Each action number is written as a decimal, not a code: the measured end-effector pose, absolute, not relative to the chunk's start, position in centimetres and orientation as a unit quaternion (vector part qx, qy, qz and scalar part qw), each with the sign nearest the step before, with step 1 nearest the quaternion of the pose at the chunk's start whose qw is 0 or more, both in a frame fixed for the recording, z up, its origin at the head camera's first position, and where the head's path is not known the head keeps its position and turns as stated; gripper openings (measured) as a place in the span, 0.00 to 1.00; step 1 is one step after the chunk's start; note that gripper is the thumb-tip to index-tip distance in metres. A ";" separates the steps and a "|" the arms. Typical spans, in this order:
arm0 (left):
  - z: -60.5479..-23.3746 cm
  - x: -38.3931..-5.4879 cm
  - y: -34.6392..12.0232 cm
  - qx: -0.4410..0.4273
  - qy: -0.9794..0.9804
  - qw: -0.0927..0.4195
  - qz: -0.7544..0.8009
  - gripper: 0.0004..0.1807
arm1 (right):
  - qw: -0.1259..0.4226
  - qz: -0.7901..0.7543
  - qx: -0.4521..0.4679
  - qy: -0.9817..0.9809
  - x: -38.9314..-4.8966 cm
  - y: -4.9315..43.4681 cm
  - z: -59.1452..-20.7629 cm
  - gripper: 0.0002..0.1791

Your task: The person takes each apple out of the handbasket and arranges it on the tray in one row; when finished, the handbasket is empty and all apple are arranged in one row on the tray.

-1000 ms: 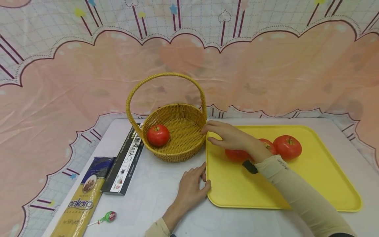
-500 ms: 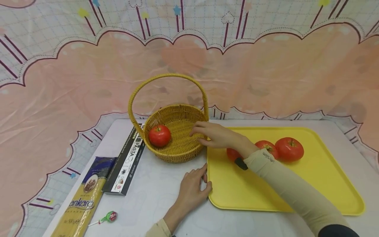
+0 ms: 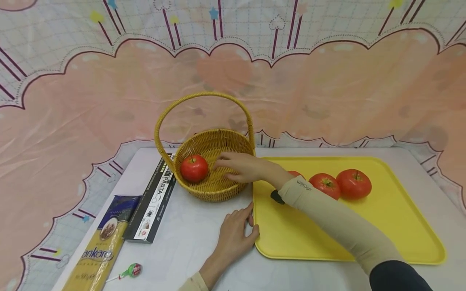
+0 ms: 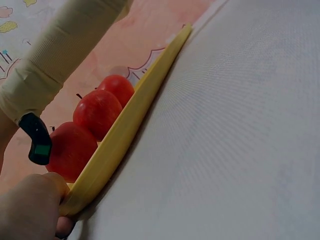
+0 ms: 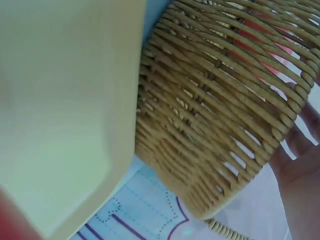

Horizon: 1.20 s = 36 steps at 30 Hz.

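Observation:
My right hand [image 3: 242,166] reaches over the near right rim of the yellow wicker basket [image 3: 211,196], fingers loosely bent and apart. A red apple [image 3: 194,168] lies at the left inside the basket, a short gap from those fingertips. In the right wrist view the hand [image 5: 305,175] shows beyond the basket's woven side [image 5: 215,100], with nothing seen in it. My left hand [image 3: 234,232] holds the left edge of the yellow tray [image 3: 397,226]; in the left wrist view its thumb [image 4: 40,195] is above the rim and a finger below.
Two red apples [image 3: 325,185] [image 3: 354,184] and a third apple [image 3: 295,174], partly hidden by the right arm, sit on the tray. At left lie a black pasta box [image 3: 151,206], a spaghetti pack [image 3: 96,254] and a lollipop [image 3: 134,270]. A patterned cloth [image 3: 218,72] hangs behind.
My right hand has moved left from the tray's left edge into the basket's opening, uncovering more of the apples on the tray. The left hand has stayed at the tray edge.

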<state>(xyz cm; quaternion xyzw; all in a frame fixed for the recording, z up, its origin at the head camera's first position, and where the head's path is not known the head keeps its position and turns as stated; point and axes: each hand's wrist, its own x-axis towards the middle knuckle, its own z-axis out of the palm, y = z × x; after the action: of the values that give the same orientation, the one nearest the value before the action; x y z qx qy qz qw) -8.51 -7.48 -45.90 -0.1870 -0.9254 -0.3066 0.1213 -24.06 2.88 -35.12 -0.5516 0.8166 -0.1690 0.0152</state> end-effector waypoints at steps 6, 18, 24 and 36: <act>-45.9 -8.2 -7.8 -0.174 -0.928 0.120 -0.308 0.30 | 0.039 -0.177 -0.547 0.817 -24.7 1.0 -35.1 0.19; -46.3 -7.9 -8.2 -0.174 -0.925 0.126 -0.312 0.30 | 0.060 -0.153 -0.533 0.830 -25.6 -1.9 -35.4 0.23; -46.2 -8.1 -7.8 -0.183 -0.922 0.132 -0.313 0.30 | 0.077 -0.144 -0.532 0.831 -26.1 -2.7 -35.1 0.23; -46.2 -8.4 -7.5 -0.194 -0.920 0.142 -0.309 0.30 | 0.095 -0.110 -0.529 0.836 -27.2 -4.4 -33.2 0.22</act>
<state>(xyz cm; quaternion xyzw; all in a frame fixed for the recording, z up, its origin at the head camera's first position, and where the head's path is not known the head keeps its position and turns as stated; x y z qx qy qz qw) -8.41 -7.49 -46.15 -0.1945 -0.9199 -0.3095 0.1425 -27.19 -4.36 -33.15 -0.5289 0.8361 -0.1097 0.0955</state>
